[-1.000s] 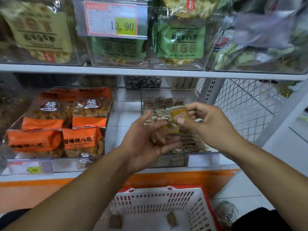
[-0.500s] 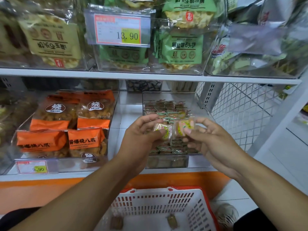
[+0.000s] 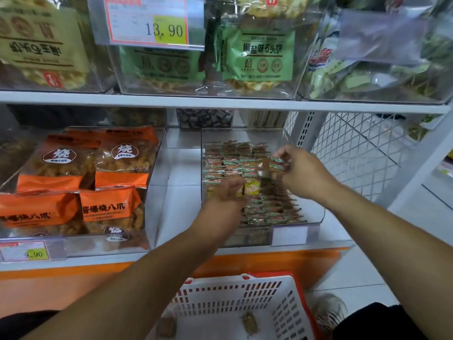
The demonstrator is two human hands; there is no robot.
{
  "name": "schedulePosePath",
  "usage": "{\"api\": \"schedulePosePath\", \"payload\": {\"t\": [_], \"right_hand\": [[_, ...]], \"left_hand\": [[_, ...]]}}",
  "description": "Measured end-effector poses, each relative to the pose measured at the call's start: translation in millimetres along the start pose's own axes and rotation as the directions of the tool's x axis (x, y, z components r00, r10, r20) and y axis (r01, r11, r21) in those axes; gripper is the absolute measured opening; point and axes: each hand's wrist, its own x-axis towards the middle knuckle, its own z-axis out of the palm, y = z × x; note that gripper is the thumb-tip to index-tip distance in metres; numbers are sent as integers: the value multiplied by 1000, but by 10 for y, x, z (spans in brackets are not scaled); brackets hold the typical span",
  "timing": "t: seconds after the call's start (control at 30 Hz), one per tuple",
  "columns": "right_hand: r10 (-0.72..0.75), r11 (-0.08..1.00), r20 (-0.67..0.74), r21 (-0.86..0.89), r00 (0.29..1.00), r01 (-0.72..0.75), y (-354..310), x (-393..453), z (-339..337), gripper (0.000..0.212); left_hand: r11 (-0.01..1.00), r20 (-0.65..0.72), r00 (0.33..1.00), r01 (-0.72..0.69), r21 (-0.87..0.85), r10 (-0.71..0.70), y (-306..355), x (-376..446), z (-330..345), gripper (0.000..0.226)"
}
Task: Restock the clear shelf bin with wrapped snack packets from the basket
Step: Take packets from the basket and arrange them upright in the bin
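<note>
The clear shelf bin [image 3: 311, 218] on the lower shelf holds rows of several small wrapped snack packets [image 3: 229, 165]. My left hand [image 3: 226, 196] is inside the bin near its middle and grips a yellow wrapped packet [image 3: 252, 187]. Farther back on the right, my right hand [image 3: 297, 171] pinches another packet [image 3: 278, 163] over the rear rows. Below the shelf, the white basket with a red rim [image 3: 241, 294] holds two brown packets [image 3: 250, 321] on its floor.
Left of the bin, another clear bin holds orange snack bags [image 3: 73, 182]. A white shelf [image 3: 220, 103] above carries clear boxes of green and yellow bags and a 13.90 price tag [image 3: 149, 20]. A white wire mesh panel [image 3: 353, 148] stands to the right.
Both hands moved forward from in front of the bin into it. They have spread apart, the right hand going back and right, the left lowering with its packet.
</note>
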Motion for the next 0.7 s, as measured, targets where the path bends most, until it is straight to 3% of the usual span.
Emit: {"api": "schedulePosePath", "payload": {"t": [0.07,0.13,0.23,0.37,0.53,0.57,0.63,0.7], "right_hand": [[-25,952,31,-304,999,33,82,346,25,36],[49,918,92,-395,995,-8,155,622,169,40],[116,951,114,-299,987,-78,261,851,400,42],[171,984,-60,-46,983,-174,346,886,534,48],[196,980,17,-17,980,-196,336,732,524,50],[197,980,-21,-17,980,-198,292,678,479,49],[82,996,-252,1,964,-85,153,537,385,36],[-161,970,-555,66,816,236,-43,240,361,27]], "left_hand": [[998,22,999,37,51,-38,-53,52,12,36],[993,-19,998,69,96,-67,-89,92,1,37],[984,-80,992,105,143,-94,-110,115,-27,41],[978,-82,994,83,191,-68,-103,67,-88,42],[962,-113,988,-75,262,107,-22,-201,-161,31],[947,-126,975,-144,287,186,10,-289,-170,25],[905,-102,935,-295,307,340,41,-471,-210,13],[877,21,931,-351,328,365,-19,-631,-293,8]]}}
